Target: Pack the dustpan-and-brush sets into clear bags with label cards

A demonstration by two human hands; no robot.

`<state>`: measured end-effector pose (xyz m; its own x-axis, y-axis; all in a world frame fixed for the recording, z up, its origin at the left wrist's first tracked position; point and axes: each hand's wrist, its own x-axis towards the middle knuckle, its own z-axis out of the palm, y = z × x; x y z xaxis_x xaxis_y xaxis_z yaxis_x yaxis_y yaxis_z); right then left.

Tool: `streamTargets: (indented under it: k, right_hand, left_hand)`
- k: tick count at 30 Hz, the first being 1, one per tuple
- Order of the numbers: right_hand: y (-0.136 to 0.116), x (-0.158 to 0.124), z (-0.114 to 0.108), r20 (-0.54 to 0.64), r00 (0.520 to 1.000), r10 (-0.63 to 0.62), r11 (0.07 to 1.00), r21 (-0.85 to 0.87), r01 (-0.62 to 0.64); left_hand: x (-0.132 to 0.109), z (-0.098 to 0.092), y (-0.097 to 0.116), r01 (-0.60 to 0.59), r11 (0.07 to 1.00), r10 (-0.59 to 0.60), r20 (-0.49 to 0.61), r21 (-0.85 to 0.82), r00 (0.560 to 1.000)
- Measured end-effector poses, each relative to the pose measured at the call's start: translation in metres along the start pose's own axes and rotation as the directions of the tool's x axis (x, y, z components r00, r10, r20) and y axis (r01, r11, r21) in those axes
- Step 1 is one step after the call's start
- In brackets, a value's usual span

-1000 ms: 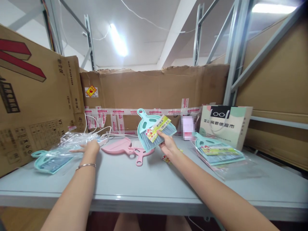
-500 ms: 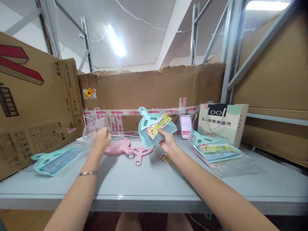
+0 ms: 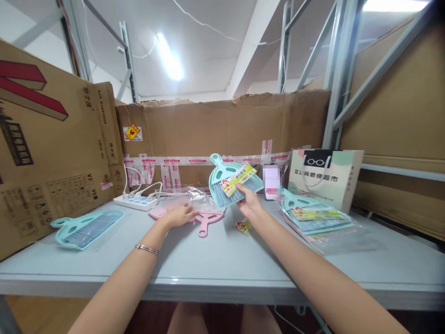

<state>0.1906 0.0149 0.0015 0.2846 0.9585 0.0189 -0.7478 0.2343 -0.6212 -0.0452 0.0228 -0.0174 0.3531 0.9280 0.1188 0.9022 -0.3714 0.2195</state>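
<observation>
My right hand (image 3: 251,204) grips a mint-green dustpan (image 3: 222,172) by its lower right edge, raised above the table. Nested in it is a brush with grey-blue bristles (image 3: 222,197), and a yellow-green card label (image 3: 239,180) lies across the front under my thumb. My left hand (image 3: 179,215) reaches over a pink dustpan (image 3: 158,211) lying on the table, fingers stretched out toward a pink brush (image 3: 204,222) beside it. Whether the fingertips touch the brush is unclear. Just behind them lies a crumpled clear plastic bag (image 3: 200,197).
A mint dustpan set (image 3: 88,229) lies at left, and wrapped sets (image 3: 318,215) lie at right. A loose card (image 3: 243,226) is near my right wrist. Behind stand a power strip (image 3: 137,202), a phone (image 3: 271,181), a paper bag (image 3: 323,181) and cardboard boxes (image 3: 222,125).
My left hand has moved right and down, from beside the power strip to the pink dustpan and brush. The plastic bag now lies behind them. My right hand still holds the mint set.
</observation>
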Motion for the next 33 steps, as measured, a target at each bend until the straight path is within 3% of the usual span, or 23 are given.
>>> streamTargets:
  k: [3,7,10,14,16,21,23,28,33]
  right_hand:
    - [0.001,0.003,-0.003,0.043,0.998,0.043,0.998,-0.036,-0.041]
    - [0.003,0.006,-0.006,0.147,0.982,0.122,0.987,-0.125,-0.103]
    - [0.002,0.003,-0.006,0.227,0.958,0.176,0.974,-0.179,-0.137]
    - [-0.002,-0.008,-0.002,0.269,0.938,0.216,0.95,-0.279,-0.139]
    - [-0.003,-0.014,0.0,0.274,0.936,0.219,0.928,-0.355,-0.113]
    - [0.0,-0.021,0.001,0.254,0.95,0.182,0.852,-0.523,-0.023]
    - [0.004,-0.022,0.001,0.271,0.946,0.18,0.835,-0.55,-0.001]
    - [0.017,-0.019,0.002,0.253,0.959,0.132,0.86,-0.511,0.016]
    - [0.021,-0.014,0.001,0.132,0.991,0.038,0.916,-0.401,0.018]
  left_hand:
    - [0.001,0.0,0.007,0.099,0.98,-0.117,-0.098,-0.171,0.988]
    - [0.004,-0.006,0.009,0.038,0.94,-0.158,-0.334,-0.339,0.929]
    - [0.008,-0.008,-0.002,0.018,0.961,-0.148,-0.459,-0.275,0.876]
    - [0.012,-0.006,-0.015,0.045,0.992,-0.114,-0.663,-0.12,0.74]
    - [0.013,-0.005,-0.017,0.046,0.996,-0.089,-0.716,-0.079,0.693]
    - [0.014,-0.005,-0.014,-0.014,1.0,0.001,-0.78,-0.011,0.626]
    - [0.015,-0.003,-0.01,-0.081,0.996,0.079,-0.782,0.037,0.618]
    - [0.018,0.007,0.01,-0.337,0.925,0.354,-0.714,0.174,0.604]
    - [0.013,0.015,0.03,-0.443,0.87,0.455,-0.698,0.216,0.553]
